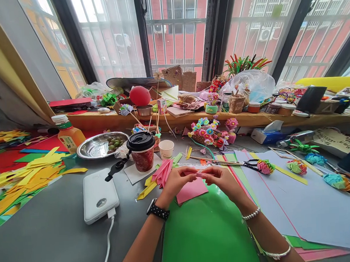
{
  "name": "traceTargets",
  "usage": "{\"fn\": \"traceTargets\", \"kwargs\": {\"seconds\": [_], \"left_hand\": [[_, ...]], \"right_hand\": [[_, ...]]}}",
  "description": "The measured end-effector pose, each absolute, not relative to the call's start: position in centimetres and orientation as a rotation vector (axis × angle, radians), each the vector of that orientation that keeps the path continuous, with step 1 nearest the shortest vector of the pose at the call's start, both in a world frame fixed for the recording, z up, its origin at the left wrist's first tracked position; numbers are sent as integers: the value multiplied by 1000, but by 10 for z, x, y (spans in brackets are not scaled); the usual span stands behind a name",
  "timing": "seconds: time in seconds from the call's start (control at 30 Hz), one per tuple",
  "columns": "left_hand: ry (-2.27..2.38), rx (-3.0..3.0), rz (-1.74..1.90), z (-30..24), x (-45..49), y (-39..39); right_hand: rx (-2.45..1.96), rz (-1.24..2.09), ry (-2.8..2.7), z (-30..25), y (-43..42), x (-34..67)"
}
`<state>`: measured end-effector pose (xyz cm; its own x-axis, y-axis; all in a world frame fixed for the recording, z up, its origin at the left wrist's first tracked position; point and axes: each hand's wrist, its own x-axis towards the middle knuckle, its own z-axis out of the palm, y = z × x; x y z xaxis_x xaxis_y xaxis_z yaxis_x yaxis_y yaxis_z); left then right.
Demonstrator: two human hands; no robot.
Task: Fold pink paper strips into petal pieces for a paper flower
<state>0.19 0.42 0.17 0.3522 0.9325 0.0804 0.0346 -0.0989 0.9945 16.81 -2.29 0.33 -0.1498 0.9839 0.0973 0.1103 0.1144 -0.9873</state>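
My left hand (177, 182) and my right hand (221, 181) meet above the grey table, fingertips pinched together on a small pink paper piece (198, 174). Under them lies a pink paper sheet (191, 190) on a green sheet (206, 231). A black watch is on my left wrist, silver bracelets on my right. A bundle of folded pink strips (162, 172) lies just left of my left hand. Scissors (247, 164) lie to the right, beyond my right hand.
A white power bank (98, 195) with cable sits at left, near yellow paper strips (25, 178). A lidded coffee cup (141, 151), paper cup (166, 148), metal bowl (99, 144) and juice bottle (68, 134) stand behind. Paper flowers (210, 131) and clutter fill the windowsill.
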Motion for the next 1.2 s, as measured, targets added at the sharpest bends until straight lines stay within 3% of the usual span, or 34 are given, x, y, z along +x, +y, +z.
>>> {"fn": "traceTargets", "kwargs": {"seconds": [0.53,0.87,1.2], "left_hand": [[962,1242,1156,8,11,-5],[906,1627,897,5,14,-9],[814,1466,854,7,19,-11]], "right_hand": [[-1226,977,-1390,2,-25,164],[-1081,915,-1262,1,-22,167],[-1083,964,-1416,7,-27,164]]}}
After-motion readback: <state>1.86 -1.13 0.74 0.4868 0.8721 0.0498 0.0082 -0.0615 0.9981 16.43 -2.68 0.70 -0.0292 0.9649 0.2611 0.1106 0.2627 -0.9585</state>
